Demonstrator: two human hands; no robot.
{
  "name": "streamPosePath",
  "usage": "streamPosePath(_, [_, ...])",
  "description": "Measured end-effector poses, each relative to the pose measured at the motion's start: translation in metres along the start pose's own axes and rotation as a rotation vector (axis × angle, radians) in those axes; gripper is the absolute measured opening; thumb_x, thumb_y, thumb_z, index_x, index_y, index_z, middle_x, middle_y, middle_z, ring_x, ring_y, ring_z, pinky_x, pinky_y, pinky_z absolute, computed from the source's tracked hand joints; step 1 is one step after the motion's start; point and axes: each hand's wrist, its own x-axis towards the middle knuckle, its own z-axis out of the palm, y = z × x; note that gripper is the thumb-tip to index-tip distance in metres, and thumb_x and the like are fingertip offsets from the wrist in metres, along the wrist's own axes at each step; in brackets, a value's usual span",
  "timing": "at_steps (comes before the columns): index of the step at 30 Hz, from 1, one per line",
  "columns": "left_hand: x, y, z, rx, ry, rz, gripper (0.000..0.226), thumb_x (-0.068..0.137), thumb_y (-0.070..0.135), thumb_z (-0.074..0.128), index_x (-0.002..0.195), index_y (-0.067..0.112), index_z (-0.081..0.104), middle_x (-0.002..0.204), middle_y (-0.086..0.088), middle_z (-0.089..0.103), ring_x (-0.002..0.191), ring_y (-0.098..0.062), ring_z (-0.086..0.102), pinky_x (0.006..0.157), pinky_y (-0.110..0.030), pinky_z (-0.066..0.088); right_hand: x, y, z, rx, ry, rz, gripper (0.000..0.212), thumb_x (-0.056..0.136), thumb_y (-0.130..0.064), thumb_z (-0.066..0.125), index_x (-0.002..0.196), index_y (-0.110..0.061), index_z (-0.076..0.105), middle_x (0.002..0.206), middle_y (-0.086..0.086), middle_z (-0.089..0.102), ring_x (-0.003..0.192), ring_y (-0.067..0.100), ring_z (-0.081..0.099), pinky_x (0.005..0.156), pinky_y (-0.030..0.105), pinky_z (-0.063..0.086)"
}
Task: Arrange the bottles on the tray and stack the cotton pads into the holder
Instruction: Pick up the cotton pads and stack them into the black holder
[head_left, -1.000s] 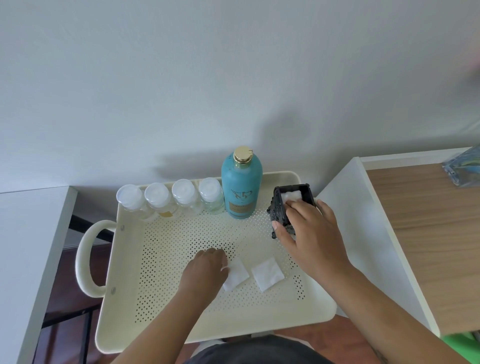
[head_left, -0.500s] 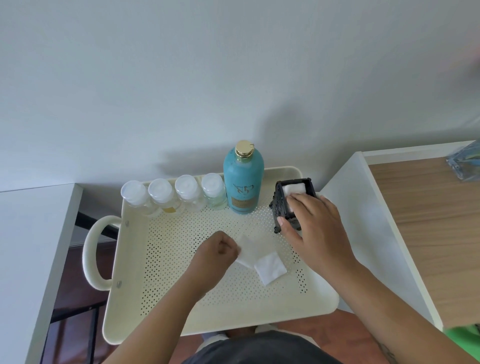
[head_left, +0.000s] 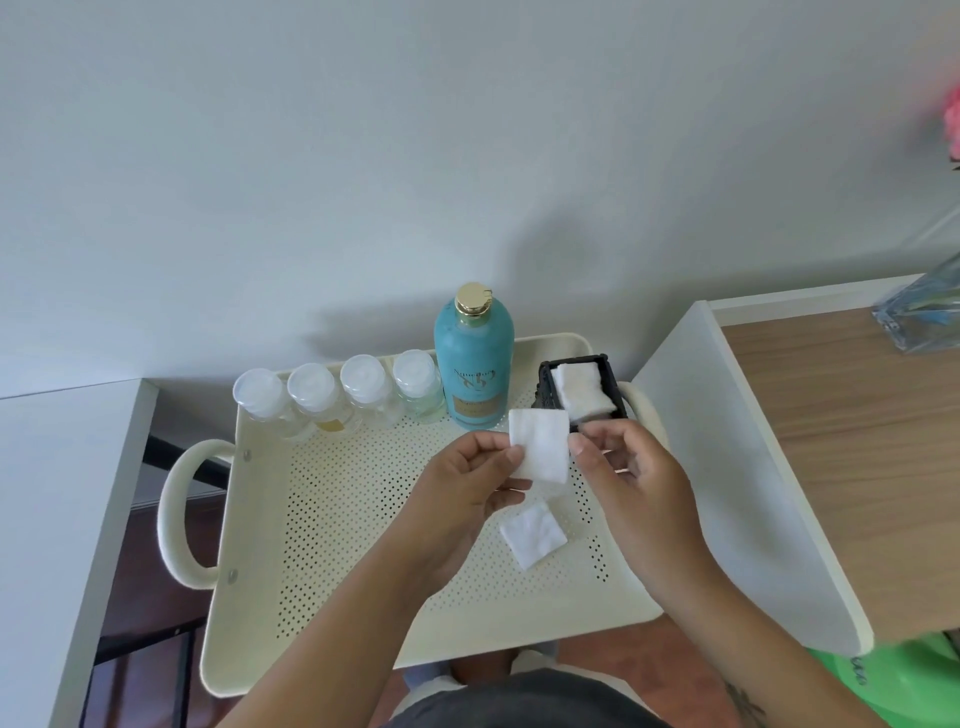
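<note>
A cream perforated tray (head_left: 363, 545) carries several small clear bottles (head_left: 337, 397) in a row at its back edge, beside a tall teal bottle (head_left: 474, 358) with a gold cap. At the back right stands a black holder (head_left: 579, 387) with white cotton pads inside. My left hand (head_left: 467, 488) pinches the left edge of a white cotton pad (head_left: 540, 444) and holds it up above the tray. My right hand (head_left: 623, 467) touches that pad's right edge with thumb and fingertip. Another cotton pad (head_left: 532, 535) lies flat on the tray beneath.
A white surface (head_left: 62, 493) lies to the left of the tray. A wooden desk (head_left: 857, 441) with a white side panel stands to the right, with a clear glass object (head_left: 924, 306) on it. The wall is straight ahead.
My left hand picked a pad off the tray and lifted it. My right hand left the holder and came to the raised pad's right edge.
</note>
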Motion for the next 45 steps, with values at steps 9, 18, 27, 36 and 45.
streamPosePath(9, [-0.002, 0.000, 0.005, 0.029, 0.013, 0.014, 0.027, 0.080, 0.019, 0.073, 0.103, 0.005, 0.067, 0.087, -0.006, 0.071, 0.073, -0.015, 0.064, 0.075, -0.028, 0.053, 0.011, -0.003, -0.003, 0.134, -0.053, 0.128, 0.001, 0.088, -0.027, 0.069, 0.087, -0.027, 0.068, 0.068, -0.013, 0.066, 0.058, 0.004, 0.057, 0.055, 0.011, 0.046])
streamPosePath(18, [0.010, -0.039, -0.017, 0.549, 0.307, -0.070, 0.008, 0.086, 0.027, 0.072, 0.092, 0.023, 0.067, 0.082, 0.006, 0.067, 0.063, -0.010, 0.056, 0.055, -0.018, 0.045, 0.060, -0.009, -0.024, -0.101, 0.074, -0.002, 0.002, 0.087, -0.031, 0.066, 0.086, -0.031, 0.067, 0.078, -0.012, 0.068, 0.070, -0.002, 0.060, 0.060, 0.011, 0.044])
streamPosePath(27, [0.016, -0.081, -0.027, 1.142, 0.223, 0.093, 0.028, 0.086, 0.028, 0.069, 0.111, 0.020, 0.062, 0.105, 0.007, 0.056, 0.093, -0.010, 0.053, 0.073, -0.015, 0.039, 0.085, 0.000, -0.024, -0.341, -0.015, -0.025, 0.008, 0.088, -0.028, 0.064, 0.095, -0.026, 0.066, 0.082, -0.013, 0.063, 0.066, 0.005, 0.053, 0.058, 0.022, 0.036])
streamPosePath(36, [0.025, -0.090, -0.020, 1.318, 0.227, 0.133, 0.029, 0.084, 0.036, 0.069, 0.107, 0.018, 0.061, 0.104, 0.002, 0.058, 0.098, -0.018, 0.052, 0.081, -0.034, 0.051, 0.057, 0.007, -0.020, -0.670, 0.000, -0.556, 0.031, 0.090, -0.021, 0.060, 0.119, -0.010, 0.062, 0.120, 0.005, 0.062, 0.108, 0.024, 0.058, 0.089, 0.043, 0.049])
streamPosePath(45, [0.027, -0.091, -0.019, 1.347, 0.238, 0.144, 0.018, 0.087, 0.032, 0.065, 0.101, 0.021, 0.061, 0.099, 0.005, 0.061, 0.096, -0.016, 0.051, 0.078, -0.031, 0.049, 0.049, 0.014, -0.008, -0.954, -0.194, -0.605, 0.044, 0.092, -0.037, 0.050, 0.121, -0.007, 0.063, 0.124, 0.006, 0.065, 0.118, 0.022, 0.058, 0.108, 0.039, 0.038])
